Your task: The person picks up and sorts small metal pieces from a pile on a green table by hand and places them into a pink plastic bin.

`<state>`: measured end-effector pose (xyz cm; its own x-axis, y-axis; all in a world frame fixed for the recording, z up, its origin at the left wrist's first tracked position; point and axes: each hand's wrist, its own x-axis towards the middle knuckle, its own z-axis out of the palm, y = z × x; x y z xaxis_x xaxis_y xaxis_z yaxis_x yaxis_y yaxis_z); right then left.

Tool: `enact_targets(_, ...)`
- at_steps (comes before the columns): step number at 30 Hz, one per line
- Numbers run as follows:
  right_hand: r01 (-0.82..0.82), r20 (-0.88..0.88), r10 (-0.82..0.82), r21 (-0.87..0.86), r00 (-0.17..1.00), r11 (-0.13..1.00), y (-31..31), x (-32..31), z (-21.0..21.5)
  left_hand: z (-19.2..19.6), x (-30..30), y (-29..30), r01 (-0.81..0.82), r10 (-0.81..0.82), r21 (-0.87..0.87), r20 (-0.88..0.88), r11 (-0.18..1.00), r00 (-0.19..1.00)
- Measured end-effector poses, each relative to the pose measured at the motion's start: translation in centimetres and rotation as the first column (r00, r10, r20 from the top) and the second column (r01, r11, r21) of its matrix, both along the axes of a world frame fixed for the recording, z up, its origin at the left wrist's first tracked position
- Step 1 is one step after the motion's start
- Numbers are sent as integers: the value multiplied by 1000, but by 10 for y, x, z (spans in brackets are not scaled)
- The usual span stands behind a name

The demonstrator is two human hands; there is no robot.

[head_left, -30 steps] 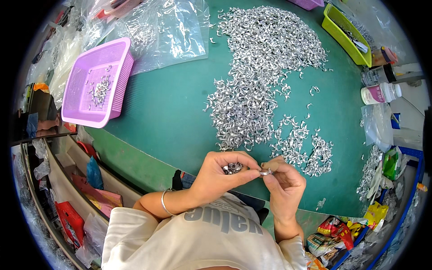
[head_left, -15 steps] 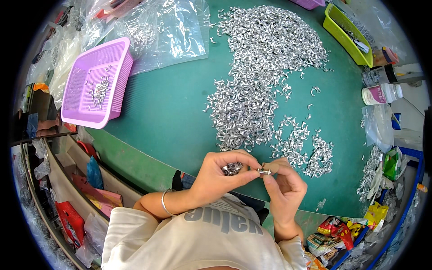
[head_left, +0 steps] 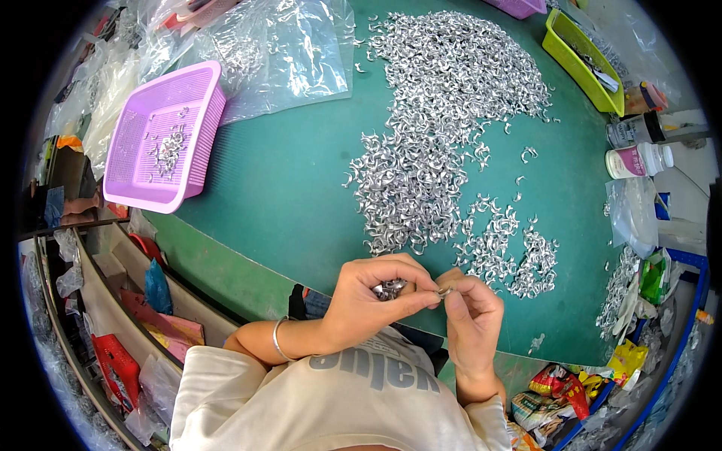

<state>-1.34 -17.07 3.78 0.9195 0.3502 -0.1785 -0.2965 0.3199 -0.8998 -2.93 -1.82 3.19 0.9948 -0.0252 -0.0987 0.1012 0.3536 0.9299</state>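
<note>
My left hand (head_left: 372, 301) is cupped around a small bunch of silver metal clips (head_left: 389, 288), and its thumb and forefinger pinch one clip (head_left: 444, 289). My right hand (head_left: 472, 316) meets it at the fingertips and grips the same small clip. Both hands hover over the near edge of the green table (head_left: 286, 195). Just beyond them lies a large heap of the same shiny curved metal clips (head_left: 444, 113), thinning into smaller clusters (head_left: 511, 248) close to my fingers.
A purple plastic basket (head_left: 162, 135) with a few clips stands at the left. Clear plastic bags (head_left: 286, 45) lie behind it. A lime-green tray (head_left: 579, 49) and white bottles (head_left: 635, 158) sit at the right. Shelves with clutter (head_left: 113, 301) run below the left table edge.
The hands have stayed in place at the table edge; the fingertips have shifted slightly around the small clip between them.
</note>
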Motion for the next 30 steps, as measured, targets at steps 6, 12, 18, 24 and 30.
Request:
enact_targets(6, 40, 250, 34, -285, 968, 958, -1, 1, -9, -4, 2, 5, 82, -164, -295, -268, 952, 949)
enact_targets(12, 420, 550, 78, -715, 832, 559, -14, 37, -24, -17, 8, 14, -9, -363, -726, -355, 688, 861)
enact_targets(18, 459, 553, 443, -833, 706, 309, 3, 51, -43, -33, 8, 11, 53, -362, -664, -337, 745, 869)
enact_targets(24, 507, 632, 361, -771, 686, 385, -5, 46, -36, -27, 12, 12, -47, -412, -739, -426, 673, 806)
enact_targets(30, 339, 606, 154, -617, 780, 710, -7, 29, -9, -14, 14, 12, -45, -420, -721, -452, 691, 787)
